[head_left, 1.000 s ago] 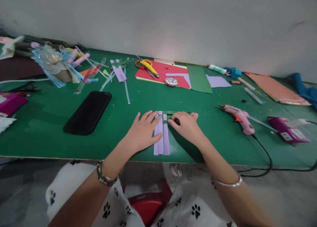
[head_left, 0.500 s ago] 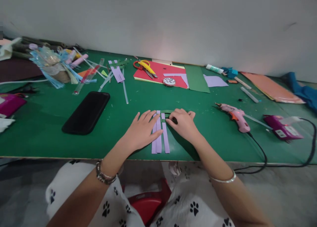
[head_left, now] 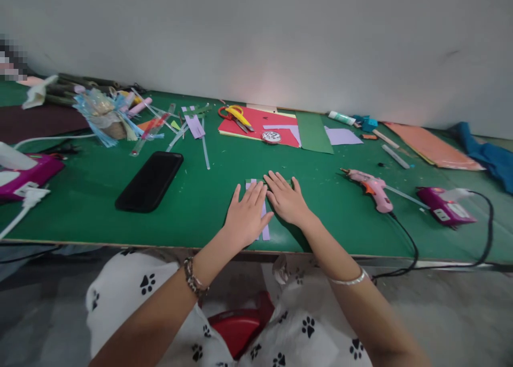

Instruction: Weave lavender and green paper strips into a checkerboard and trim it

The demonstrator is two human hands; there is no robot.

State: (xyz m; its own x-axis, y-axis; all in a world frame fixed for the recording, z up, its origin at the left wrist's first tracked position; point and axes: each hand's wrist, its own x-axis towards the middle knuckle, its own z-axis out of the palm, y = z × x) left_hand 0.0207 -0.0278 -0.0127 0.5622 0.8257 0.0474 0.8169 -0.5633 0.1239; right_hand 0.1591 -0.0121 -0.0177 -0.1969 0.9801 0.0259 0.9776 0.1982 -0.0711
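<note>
My left hand (head_left: 246, 215) lies flat with its fingers stretched out over purple paper strips (head_left: 265, 232), covering most of them. Only the strips' upper ends and part of the lower right one show. My right hand (head_left: 286, 198) is spread flat just to the right, its fingertips beside those of the left. Beneath its fingers, a green paper strip (head_left: 289, 182) crosses near the top of the purple ones and is mostly hidden. Both palms face down on the green table (head_left: 216, 196).
A black phone (head_left: 150, 181) lies to the left. At the right are a pink glue gun (head_left: 371, 188) and a purple power strip (head_left: 444, 207) with a cable. Scissors (head_left: 236, 116), red paper (head_left: 280, 119) and a round patterned tin (head_left: 271, 137) lie at the back.
My right hand has gone from bent fingers to lying flat. My left hand has slid right across the purple strips, and the two hands are closer together. The view has shifted slightly.
</note>
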